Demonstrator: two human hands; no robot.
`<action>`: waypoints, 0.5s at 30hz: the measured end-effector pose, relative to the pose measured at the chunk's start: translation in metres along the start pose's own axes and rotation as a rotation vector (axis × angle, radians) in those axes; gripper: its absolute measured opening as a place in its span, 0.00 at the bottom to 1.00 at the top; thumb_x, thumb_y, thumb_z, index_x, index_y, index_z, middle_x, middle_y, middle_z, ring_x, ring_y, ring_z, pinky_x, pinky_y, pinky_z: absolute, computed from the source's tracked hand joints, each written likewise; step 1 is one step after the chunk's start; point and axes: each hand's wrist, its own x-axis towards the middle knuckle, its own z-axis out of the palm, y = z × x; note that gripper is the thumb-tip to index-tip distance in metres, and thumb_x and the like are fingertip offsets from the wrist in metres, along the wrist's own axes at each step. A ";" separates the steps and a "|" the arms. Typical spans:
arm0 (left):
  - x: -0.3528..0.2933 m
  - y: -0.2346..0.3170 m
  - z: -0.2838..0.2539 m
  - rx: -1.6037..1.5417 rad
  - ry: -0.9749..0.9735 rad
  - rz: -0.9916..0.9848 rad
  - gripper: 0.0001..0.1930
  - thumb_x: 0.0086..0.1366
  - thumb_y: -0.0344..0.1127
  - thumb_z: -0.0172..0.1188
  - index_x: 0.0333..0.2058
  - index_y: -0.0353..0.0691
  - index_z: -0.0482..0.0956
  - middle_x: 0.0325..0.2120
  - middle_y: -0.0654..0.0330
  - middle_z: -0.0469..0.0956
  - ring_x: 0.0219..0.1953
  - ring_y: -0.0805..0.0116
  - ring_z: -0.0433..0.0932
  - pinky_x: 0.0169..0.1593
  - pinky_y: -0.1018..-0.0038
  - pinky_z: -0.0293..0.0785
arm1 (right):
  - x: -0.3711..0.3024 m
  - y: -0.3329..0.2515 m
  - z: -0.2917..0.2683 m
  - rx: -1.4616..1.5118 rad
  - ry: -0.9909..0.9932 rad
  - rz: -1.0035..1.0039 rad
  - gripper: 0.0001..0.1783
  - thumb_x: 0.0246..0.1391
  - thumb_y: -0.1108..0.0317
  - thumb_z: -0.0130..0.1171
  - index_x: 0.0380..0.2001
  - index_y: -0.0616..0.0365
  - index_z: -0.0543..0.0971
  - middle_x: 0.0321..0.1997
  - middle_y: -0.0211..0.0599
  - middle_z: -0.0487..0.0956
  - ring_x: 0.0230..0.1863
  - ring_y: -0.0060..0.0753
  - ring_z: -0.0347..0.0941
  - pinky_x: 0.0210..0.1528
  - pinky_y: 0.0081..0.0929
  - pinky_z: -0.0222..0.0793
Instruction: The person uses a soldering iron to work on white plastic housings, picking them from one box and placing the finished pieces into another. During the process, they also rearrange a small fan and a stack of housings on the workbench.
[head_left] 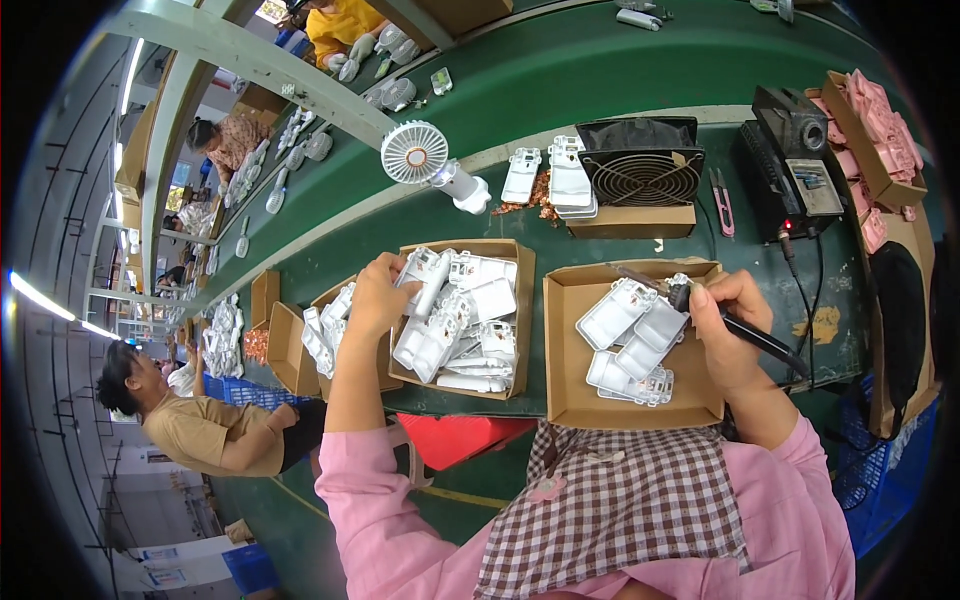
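Note:
My left hand (379, 298) reaches over a cardboard box (523, 300) heaped with white plastic casings. Its curled fingers grip the edge of one white casing (428, 278) on top of the heap. My right hand (735, 320) is closed around the black handle of a soldering iron (757, 340), whose thin tip points left over a second cardboard box (565, 385). Several white casings, some with small metal parts, lie in that box; one casing (657, 326) lies just below the iron. The fingers of my right hand partly cover the iron's grip.
Behind the boxes stand a small white fan (415, 152), stacked white casings (570, 180) and a black fan unit (640, 165). Tweezers (722, 203) lie beside a black soldering station (790, 165). Pink parts (875, 120) fill a box at far right. A person (215, 420) is at left.

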 end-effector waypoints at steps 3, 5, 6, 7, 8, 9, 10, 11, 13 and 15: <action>0.009 -0.012 -0.014 -0.198 -0.124 -0.170 0.14 0.53 0.30 0.64 0.38 0.30 0.77 0.30 0.53 0.79 0.31 0.67 0.76 0.37 0.73 0.71 | 0.000 0.000 0.000 0.007 0.003 0.009 0.10 0.54 0.73 0.61 0.26 0.59 0.70 0.24 0.26 0.73 0.25 0.11 0.63 0.27 0.13 0.60; 0.013 -0.017 -0.029 -0.425 -0.206 -0.246 0.15 0.55 0.31 0.63 0.40 0.29 0.77 0.32 0.56 0.79 0.33 0.70 0.76 0.38 0.73 0.71 | 0.000 -0.001 -0.001 0.009 0.010 0.009 0.10 0.54 0.73 0.61 0.26 0.59 0.70 0.24 0.26 0.73 0.25 0.11 0.63 0.27 0.13 0.60; 0.012 -0.015 -0.036 -0.539 -0.252 -0.251 0.18 0.56 0.30 0.63 0.44 0.29 0.75 0.36 0.57 0.79 0.35 0.71 0.76 0.40 0.74 0.71 | 0.000 -0.001 -0.001 0.013 0.012 0.020 0.10 0.54 0.73 0.61 0.26 0.59 0.70 0.24 0.26 0.73 0.25 0.11 0.63 0.27 0.14 0.60; 0.013 -0.009 -0.038 -0.539 -0.257 -0.249 0.18 0.56 0.30 0.63 0.44 0.29 0.75 0.36 0.57 0.79 0.35 0.71 0.76 0.40 0.74 0.71 | 0.000 -0.001 -0.001 0.016 0.014 0.032 0.09 0.54 0.73 0.61 0.26 0.59 0.70 0.24 0.26 0.73 0.25 0.11 0.63 0.28 0.14 0.60; 0.009 -0.001 -0.042 -0.658 -0.327 -0.301 0.19 0.57 0.31 0.63 0.46 0.29 0.74 0.37 0.58 0.79 0.36 0.72 0.76 0.42 0.74 0.70 | 0.000 -0.002 -0.001 0.019 0.011 0.035 0.09 0.54 0.73 0.61 0.26 0.59 0.70 0.24 0.26 0.73 0.25 0.11 0.63 0.28 0.14 0.60; 0.006 0.002 -0.043 -0.778 -0.398 -0.354 0.20 0.57 0.31 0.62 0.48 0.29 0.73 0.39 0.59 0.79 0.38 0.72 0.76 0.45 0.74 0.70 | 0.000 -0.002 -0.001 0.011 0.007 0.030 0.09 0.54 0.73 0.61 0.26 0.59 0.70 0.24 0.26 0.73 0.25 0.11 0.63 0.28 0.14 0.60; 0.010 -0.004 -0.036 -0.701 -0.456 -0.376 0.22 0.59 0.33 0.61 0.51 0.29 0.71 0.43 0.58 0.78 0.43 0.71 0.75 0.51 0.75 0.68 | 0.000 -0.002 -0.001 0.004 0.003 0.026 0.09 0.54 0.73 0.61 0.26 0.59 0.70 0.24 0.26 0.73 0.25 0.11 0.63 0.28 0.13 0.60; 0.009 -0.001 -0.031 -0.689 -0.481 -0.342 0.23 0.60 0.35 0.60 0.52 0.29 0.71 0.44 0.57 0.77 0.45 0.70 0.74 0.52 0.75 0.67 | 0.001 -0.001 0.000 0.005 0.000 0.030 0.09 0.54 0.73 0.61 0.26 0.59 0.70 0.24 0.26 0.73 0.25 0.11 0.63 0.28 0.13 0.60; 0.006 0.009 -0.021 -0.669 -0.555 -0.284 0.27 0.61 0.36 0.59 0.56 0.29 0.67 0.49 0.55 0.75 0.49 0.68 0.73 0.55 0.75 0.65 | 0.001 0.000 0.000 0.041 -0.006 0.019 0.09 0.54 0.74 0.61 0.27 0.59 0.70 0.25 0.26 0.72 0.25 0.11 0.63 0.28 0.13 0.60; 0.005 0.016 -0.015 -0.690 -0.553 -0.308 0.28 0.61 0.37 0.60 0.57 0.29 0.65 0.49 0.55 0.75 0.49 0.68 0.73 0.55 0.75 0.65 | 0.001 0.002 -0.001 0.031 -0.005 0.017 0.09 0.54 0.74 0.61 0.27 0.59 0.70 0.25 0.26 0.72 0.25 0.11 0.63 0.28 0.13 0.60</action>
